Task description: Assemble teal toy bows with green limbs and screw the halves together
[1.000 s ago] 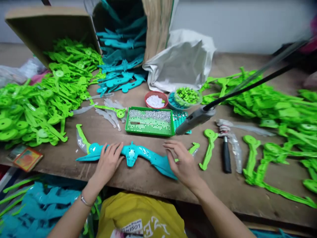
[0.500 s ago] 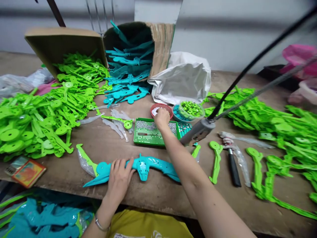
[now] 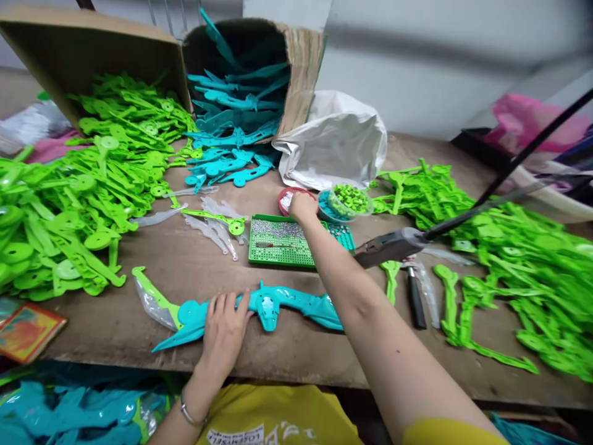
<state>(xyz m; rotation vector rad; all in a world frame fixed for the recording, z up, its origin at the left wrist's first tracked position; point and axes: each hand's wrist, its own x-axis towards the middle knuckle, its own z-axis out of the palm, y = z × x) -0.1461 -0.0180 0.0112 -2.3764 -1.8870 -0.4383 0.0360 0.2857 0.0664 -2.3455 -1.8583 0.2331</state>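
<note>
A teal plastic toy bow (image 3: 287, 300) lies across the front of the table, with a lime-green limb (image 3: 157, 290) and a clear piece at its left end. My left hand (image 3: 226, 327) is over its left half, fingers curled across it and holding it down. Farther away, my right hand (image 3: 303, 207) reaches into a red basket (image 3: 282, 196) of small white parts; its fingertips are hidden inside. My right forearm covers the bow's right end. Just nearer than the basket is a green tray (image 3: 282, 256) with small metal pieces and a thin red-handled tool.
A grey power screwdriver (image 3: 393, 244) hangs on a cable right of my forearm. Lime-green parts pile up left (image 3: 78, 204) and right (image 3: 491, 247). Behind stand a box of teal parts (image 3: 301, 68), a white sack (image 3: 333, 148) and a tub of green bits (image 3: 349, 201). A black-handled hammer (image 3: 416, 300) lies right.
The view has shifted slightly to the right. My right hand remains at the red basket, reaching a little deeper. My left hand stays on the toy bow. The hanging screwdriver has swung right.
</note>
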